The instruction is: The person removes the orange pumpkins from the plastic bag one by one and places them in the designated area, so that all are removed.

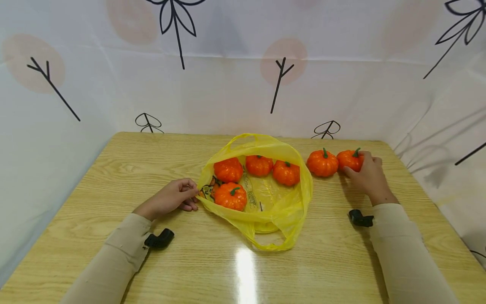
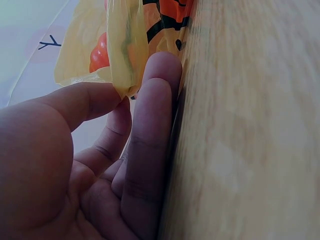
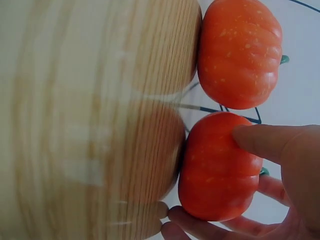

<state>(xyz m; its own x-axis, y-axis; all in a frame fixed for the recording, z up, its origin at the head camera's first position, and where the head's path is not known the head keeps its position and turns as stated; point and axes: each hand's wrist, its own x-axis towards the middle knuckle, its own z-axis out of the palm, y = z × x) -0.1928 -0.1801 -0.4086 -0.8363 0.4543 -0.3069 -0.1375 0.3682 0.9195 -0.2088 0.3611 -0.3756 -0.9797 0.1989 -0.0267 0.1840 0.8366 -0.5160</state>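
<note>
A yellow plastic bag (image 1: 262, 221) lies with its mouth spread on the table, several small orange pumpkins inside, one of them (image 1: 230, 196) near the left rim. My left hand (image 1: 176, 197) pinches the bag's left edge between thumb and forefinger; the left wrist view shows the gathered film (image 2: 125, 65) at the fingertips. To the right of the bag, my right hand (image 1: 366, 173) grips an orange pumpkin (image 1: 348, 159) with a green stem, thumb on one side and fingers round the other. Just left of it sits another pumpkin (image 1: 322, 163), beside the bag's right rim.
The wood-grain table (image 1: 114, 177) ends at a pale curtain (image 1: 228, 93) printed with black plant lines. One handle loop (image 1: 279, 242) of the bag points toward me. Black wrist mounts (image 1: 159, 239) jut inward from both sleeves.
</note>
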